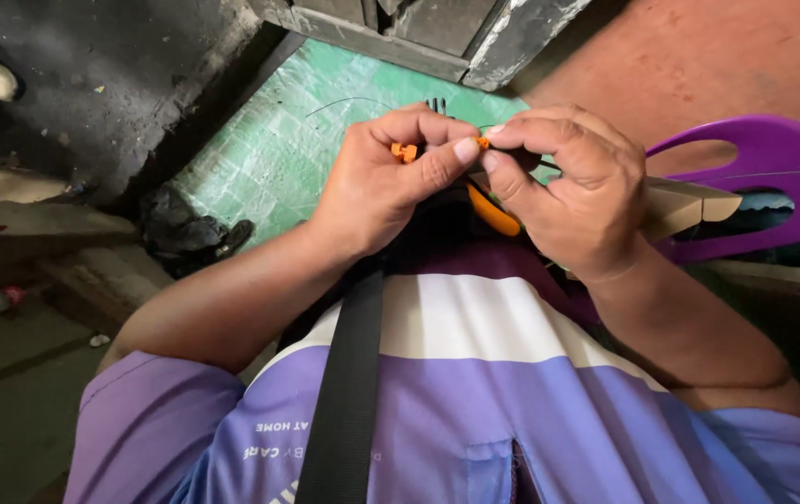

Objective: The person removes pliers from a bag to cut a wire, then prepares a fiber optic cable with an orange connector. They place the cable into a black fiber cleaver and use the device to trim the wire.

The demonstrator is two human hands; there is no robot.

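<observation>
My left hand [383, 182] and my right hand [563, 191] meet close in front of my chest, fingertips touching. The left fingers pinch a small orange plastic piece [405, 151]. The right thumb and forefinger pinch another tiny orange bit [482, 143], and a curved orange handle [493, 213] shows beneath the right palm. A thin dark wire [349, 100] arcs away from the hands over the green floor mat [274, 149]. What the hands cover between them is hidden.
A purple plastic chair [773, 177] stands at the right, with a cardboard piece [689, 205] against it. A dark cloth heap [185, 233] lies on the left floor. A grey wooden frame [419, 33] is ahead. A black strap [349, 392] crosses my purple-and-white shirt.
</observation>
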